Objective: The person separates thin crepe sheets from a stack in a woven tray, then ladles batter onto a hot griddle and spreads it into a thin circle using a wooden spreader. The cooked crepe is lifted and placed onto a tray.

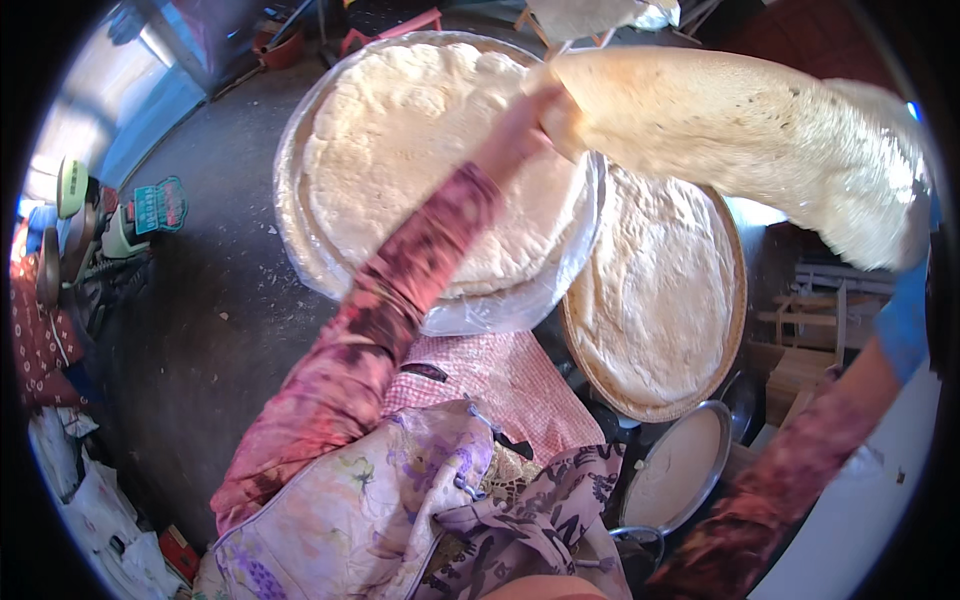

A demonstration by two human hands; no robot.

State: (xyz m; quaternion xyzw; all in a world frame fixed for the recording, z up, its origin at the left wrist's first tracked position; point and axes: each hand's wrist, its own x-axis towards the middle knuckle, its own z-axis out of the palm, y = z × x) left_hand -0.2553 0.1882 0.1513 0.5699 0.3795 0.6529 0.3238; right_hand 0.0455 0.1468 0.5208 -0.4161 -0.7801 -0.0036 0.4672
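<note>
A large, thin, pale flatbread [720,110] is stretched through the air at the upper right, browned in spots and blurred by motion. My left hand [535,120] is closed on its left end. The other end is held up by my right hand [918,235] at the far right rim, where dark shade and the sheet hide most of the fingers. Below my left arm lies a broad round stack of pale flatbreads [420,170] on clear plastic sheeting [490,312]. Beside it, another pale round sheet [660,290] covers a brown-rimmed disc [580,375].
A metal basin [722,440] of pale batter-like stuff stands near my right forearm. Wooden pieces [800,375] lie at the right. To the left are a parked two-wheeler [90,220] and white bags [110,520]. A red tub [283,48] sits on the dark floor [200,350] behind.
</note>
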